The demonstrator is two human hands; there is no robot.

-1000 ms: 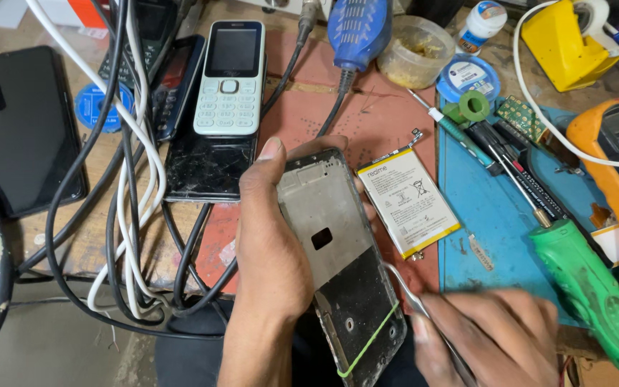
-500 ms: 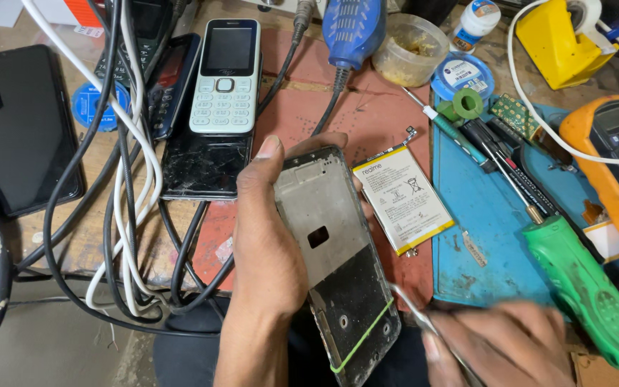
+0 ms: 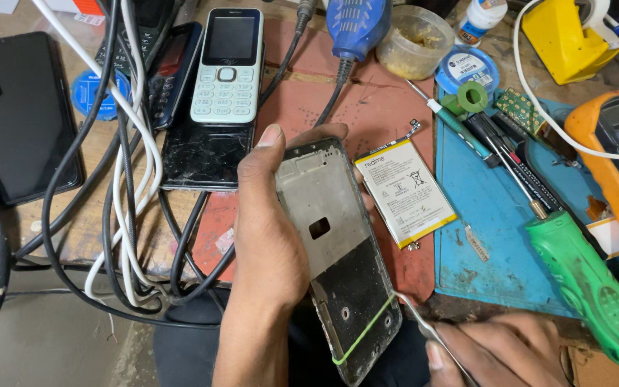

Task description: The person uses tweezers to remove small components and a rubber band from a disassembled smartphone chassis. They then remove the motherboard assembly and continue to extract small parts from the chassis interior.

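Your left hand (image 3: 270, 236) is clamped around the phone frame (image 3: 338, 251), held up over the bench (image 3: 388, 107) edge, just left of the battery (image 3: 404, 192). Your right hand (image 3: 499, 351) pinches tweezers (image 3: 424, 326) at the frame's lower right edge. That frame looks thin, light and bendable; grip its long sides, not the middle.

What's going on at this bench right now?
A person is working on a stripped phone frame. The left hand holds it up over the bench, while the right hand brings thin tweezers to its lower right edge. A loose battery lies on the red mat beside it, and a green-handled screwdriver rests on the blue mat.
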